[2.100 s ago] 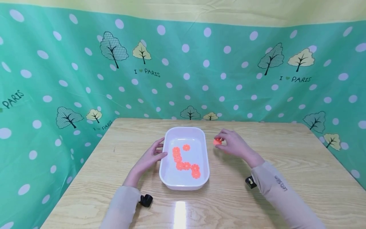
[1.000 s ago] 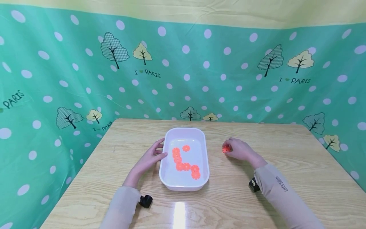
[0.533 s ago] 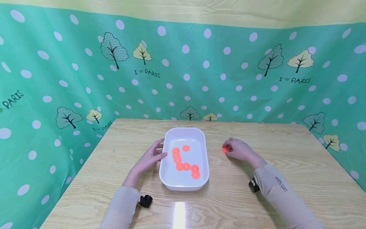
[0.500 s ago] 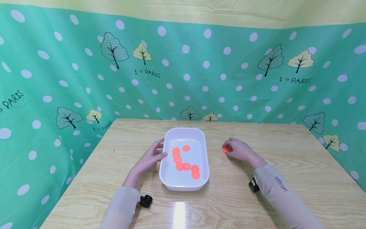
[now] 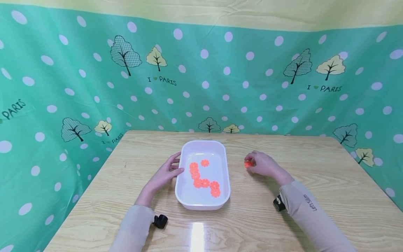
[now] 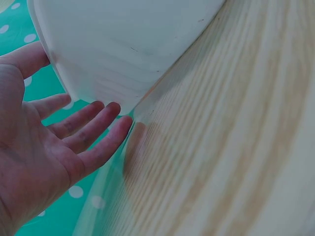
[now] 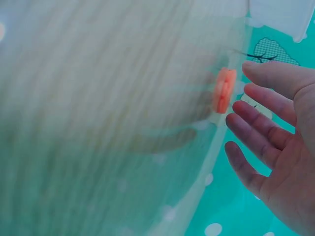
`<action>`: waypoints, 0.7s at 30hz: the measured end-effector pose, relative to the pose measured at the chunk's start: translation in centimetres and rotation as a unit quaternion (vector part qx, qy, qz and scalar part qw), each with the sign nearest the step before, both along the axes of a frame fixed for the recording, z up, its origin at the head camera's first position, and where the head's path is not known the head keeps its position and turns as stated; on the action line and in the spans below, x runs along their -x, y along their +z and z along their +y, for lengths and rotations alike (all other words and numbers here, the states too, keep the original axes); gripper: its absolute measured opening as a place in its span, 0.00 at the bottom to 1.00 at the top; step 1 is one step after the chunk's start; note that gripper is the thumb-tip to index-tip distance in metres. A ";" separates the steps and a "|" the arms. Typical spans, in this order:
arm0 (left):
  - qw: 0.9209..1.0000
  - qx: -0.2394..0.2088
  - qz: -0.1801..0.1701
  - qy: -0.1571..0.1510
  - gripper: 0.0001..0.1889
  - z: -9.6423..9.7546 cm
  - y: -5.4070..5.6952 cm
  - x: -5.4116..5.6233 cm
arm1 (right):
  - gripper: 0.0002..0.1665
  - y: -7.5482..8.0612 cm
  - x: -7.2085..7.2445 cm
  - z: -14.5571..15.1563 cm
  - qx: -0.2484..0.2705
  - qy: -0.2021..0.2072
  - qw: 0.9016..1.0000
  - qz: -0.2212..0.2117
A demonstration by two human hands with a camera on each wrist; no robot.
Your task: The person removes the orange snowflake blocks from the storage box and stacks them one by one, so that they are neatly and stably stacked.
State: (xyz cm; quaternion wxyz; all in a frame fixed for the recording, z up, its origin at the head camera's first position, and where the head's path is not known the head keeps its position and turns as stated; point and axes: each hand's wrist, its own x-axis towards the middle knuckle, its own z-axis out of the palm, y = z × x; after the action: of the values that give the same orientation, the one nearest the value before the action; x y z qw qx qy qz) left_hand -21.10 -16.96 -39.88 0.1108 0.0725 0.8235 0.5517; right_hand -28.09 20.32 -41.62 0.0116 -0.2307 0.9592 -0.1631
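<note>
A white rectangular tub (image 5: 203, 204) stands mid-table with several orange notched plastic discs (image 5: 197, 182) inside, most in a winding row and one apart. My left hand (image 5: 164, 174) rests on the tub's left side, thumb at the rim. In the left wrist view, its extended fingers (image 6: 93, 123) lie against the outer wall. To the right of the tub, my right hand (image 5: 262, 163) is over another orange disc piece (image 5: 248, 163). The right wrist view has this disc piece (image 7: 224, 91) flat on the table, looking like two layers; loosely spread fingertips (image 7: 240, 107) hover right at it.
The light wooden table (image 5: 258, 224) ends at the back against a green dotted curtain (image 5: 201, 73) with printed trees. Black wrist cameras (image 5: 161, 221) hang under both sleeves (image 5: 310, 206).
My right hand, which held an orange disc piece beside the tub, has moved slightly right and nearer, bringing the piece down to the table. The left hand and tub stay put.
</note>
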 end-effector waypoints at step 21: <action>1.000 -0.011 0.002 -0.007 0.34 -0.2 -0.3 0.4 | 0.18 3.3 -1.2 -4.2 0.001 0.053 0.998 0.043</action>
State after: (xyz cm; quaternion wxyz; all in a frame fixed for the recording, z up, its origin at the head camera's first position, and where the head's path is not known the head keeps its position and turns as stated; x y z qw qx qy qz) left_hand -21.46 -17.14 -40.23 0.1126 0.0808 0.8168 0.5601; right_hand -26.86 16.13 -38.29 -0.0216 -0.2877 0.9451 -0.1531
